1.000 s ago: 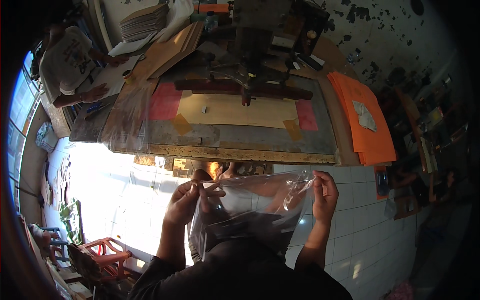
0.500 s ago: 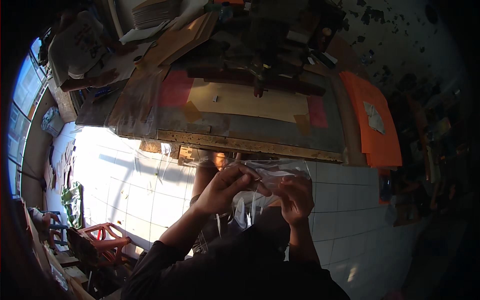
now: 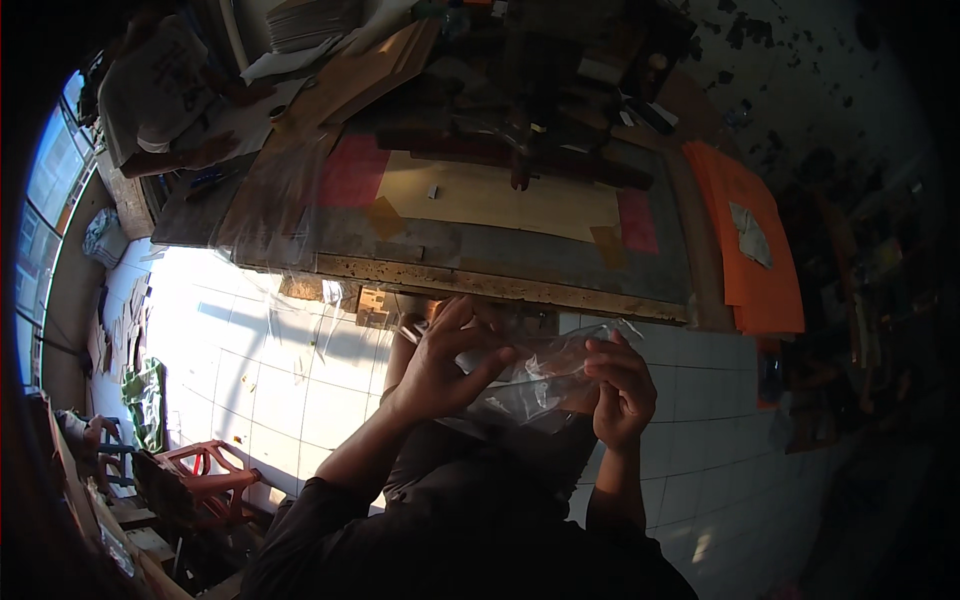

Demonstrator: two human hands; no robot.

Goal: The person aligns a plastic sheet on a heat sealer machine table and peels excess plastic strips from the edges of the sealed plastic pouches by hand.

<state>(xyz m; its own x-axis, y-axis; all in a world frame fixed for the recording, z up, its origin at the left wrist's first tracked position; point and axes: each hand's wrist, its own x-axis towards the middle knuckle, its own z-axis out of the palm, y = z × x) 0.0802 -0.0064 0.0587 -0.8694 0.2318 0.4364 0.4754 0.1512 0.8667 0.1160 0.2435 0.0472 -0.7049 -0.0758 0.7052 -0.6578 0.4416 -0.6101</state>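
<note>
Plastic bag (image 3: 535,375) lies crosswise between both hands.

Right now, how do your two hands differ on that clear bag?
The left hand sits higher, fingers spread, thumb and forefinger pinching the clear bag near its upper left. The right hand is lower, fingers curled over the bag's right end. The left forearm is sunlit; the right is in shade. Both grip the same crumpled bag, above the lap.

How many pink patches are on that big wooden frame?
2. One pink patch sits at the frame's left end, another pink patch at its right end. The tools above may hide others.
</note>
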